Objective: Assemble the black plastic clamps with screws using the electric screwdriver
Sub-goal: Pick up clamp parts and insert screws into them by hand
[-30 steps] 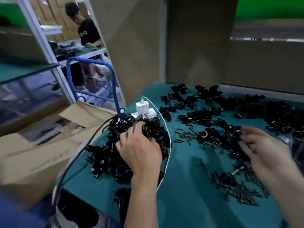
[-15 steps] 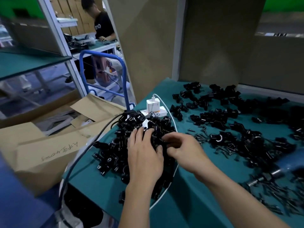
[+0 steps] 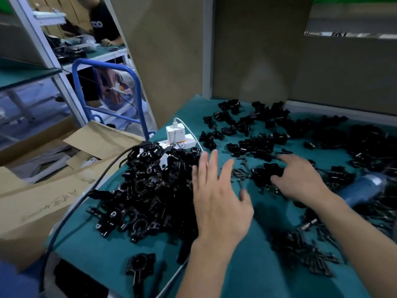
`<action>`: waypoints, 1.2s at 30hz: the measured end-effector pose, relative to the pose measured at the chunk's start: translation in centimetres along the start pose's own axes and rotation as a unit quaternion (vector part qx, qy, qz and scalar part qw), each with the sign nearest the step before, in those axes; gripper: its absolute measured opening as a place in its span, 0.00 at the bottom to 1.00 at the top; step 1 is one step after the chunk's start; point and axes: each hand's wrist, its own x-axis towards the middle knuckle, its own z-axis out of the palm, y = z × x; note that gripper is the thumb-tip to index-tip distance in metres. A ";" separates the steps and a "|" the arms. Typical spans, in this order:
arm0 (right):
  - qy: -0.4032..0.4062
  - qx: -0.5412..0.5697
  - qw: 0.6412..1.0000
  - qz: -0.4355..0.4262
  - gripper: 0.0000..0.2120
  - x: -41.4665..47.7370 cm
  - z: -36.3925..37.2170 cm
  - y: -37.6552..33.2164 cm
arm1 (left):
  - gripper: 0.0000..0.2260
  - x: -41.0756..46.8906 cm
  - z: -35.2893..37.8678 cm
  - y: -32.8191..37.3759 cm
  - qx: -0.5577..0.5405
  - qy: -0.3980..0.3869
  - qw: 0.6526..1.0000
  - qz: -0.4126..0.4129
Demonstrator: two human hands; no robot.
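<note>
A big heap of black plastic clamps (image 3: 148, 190) covers the left of the green table (image 3: 247, 265). My left hand (image 3: 219, 201) hovers flat at the heap's right edge, fingers straight and spread, holding nothing. My right hand (image 3: 298, 179) reaches over a loose clamp (image 3: 265, 173) in the middle of the table, thumb and fingers stretched to either side of it. The blue electric screwdriver (image 3: 363, 190) lies blurred on the table right of that hand. Small dark screws (image 3: 238, 173) lie between my hands, and more screws (image 3: 311, 261) lie under my right forearm.
More loose clamps (image 3: 257, 145) are scattered across the back and right. A white power strip with a charger (image 3: 176, 134) sits behind the heap, cables running off the front edge. One clamp (image 3: 139, 263) lies near that edge. Cardboard boxes (image 3: 43, 196) and a blue cart handle (image 3: 107, 67) stand left.
My right hand left the heap and swung right to the loose clamps in the middle. My left hand lifted off the heap and shifted right with its fingers spread.
</note>
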 end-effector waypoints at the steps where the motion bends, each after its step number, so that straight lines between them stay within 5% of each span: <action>1: -0.006 -0.071 0.997 0.007 0.30 0.4 0.1 1.0 | 0.31 0.1 1.4 1.1 -0.012 -0.025 1.000 0.009; 4: 0.008 -0.142 0.989 -0.027 0.30 0.7 0.7 2.9 | 0.32 0.8 5.9 3.3 -0.038 -0.113 0.993 0.019; 10: 0.014 0.016 0.997 -0.069 0.12 1.1 -0.4 4.2 | 0.36 3.7 11.9 4.6 -0.088 -0.287 0.954 0.005; 16: 0.127 0.225 0.966 -0.007 0.10 -0.9 -0.3 6.5 | 0.26 4.9 14.1 4.8 -0.126 -0.234 0.964 -0.009; 19: 0.118 0.106 0.987 -0.039 0.13 -2.1 -0.1 7.2 | 0.24 4.4 14.5 5.4 -0.098 -0.238 0.966 0.033; 22: 0.094 -0.042 0.991 -0.082 0.26 -2.9 0.2 7.6 | 0.25 3.8 14.1 6.0 -0.110 -0.193 0.973 0.063; 26: 0.107 0.119 0.986 -0.054 0.32 -2.8 0.1 8.3 | 0.28 2.7 13.1 7.0 -0.161 -0.161 0.972 0.062; 29: 0.187 0.303 0.934 -0.016 0.26 -3.4 -0.4 8.7 | 0.31 2.2 12.7 7.1 -0.226 -0.191 0.954 0.048; 33: 0.119 0.612 0.781 -0.025 0.18 -4.2 -0.6 8.3 | 0.29 2.3 12.0 7.5 -0.385 -0.212 0.898 0.040; 36: 0.098 0.625 0.774 -0.035 0.14 -5.0 -1.2 7.9 | 0.22 2.3 11.9 7.5 -0.376 -0.154 0.912 0.051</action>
